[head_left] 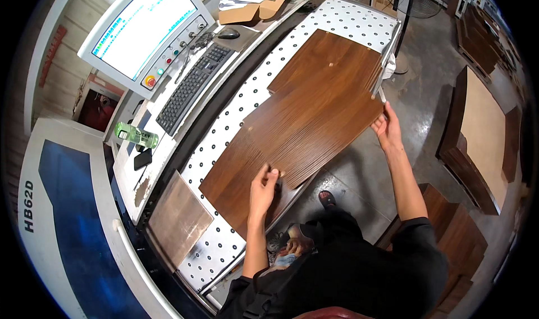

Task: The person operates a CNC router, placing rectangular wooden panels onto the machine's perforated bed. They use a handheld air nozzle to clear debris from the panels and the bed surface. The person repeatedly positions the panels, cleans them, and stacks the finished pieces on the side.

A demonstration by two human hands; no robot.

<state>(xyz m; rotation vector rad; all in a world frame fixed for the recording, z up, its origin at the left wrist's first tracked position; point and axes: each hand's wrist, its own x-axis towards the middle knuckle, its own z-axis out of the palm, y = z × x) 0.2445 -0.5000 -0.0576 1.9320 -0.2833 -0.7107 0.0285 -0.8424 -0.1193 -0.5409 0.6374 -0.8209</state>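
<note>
A large dark-brown wood-grain panel (314, 122) lies aslant over other brown boards on the white, dotted table. My right hand (387, 131) grips its right-hand corner, with the palm turned up and the fingers at the edge. Over the near left end of the panel, my left hand (264, 187) has its fingers curled together close to the edge. What they pinch, if anything, is hidden. Below that end shows another brown board (227, 190). A further brown board (320, 55) pokes out at the far end of the stack.
To the left are a monitor (143, 27), a keyboard (193, 86), a mouse (228, 33), a green bottle (136, 134) and a phone (142, 159). A flat brownish plate (179, 221) lies at the table's near left. Wooden boards (483, 145) stand on the floor (418, 100) at right.
</note>
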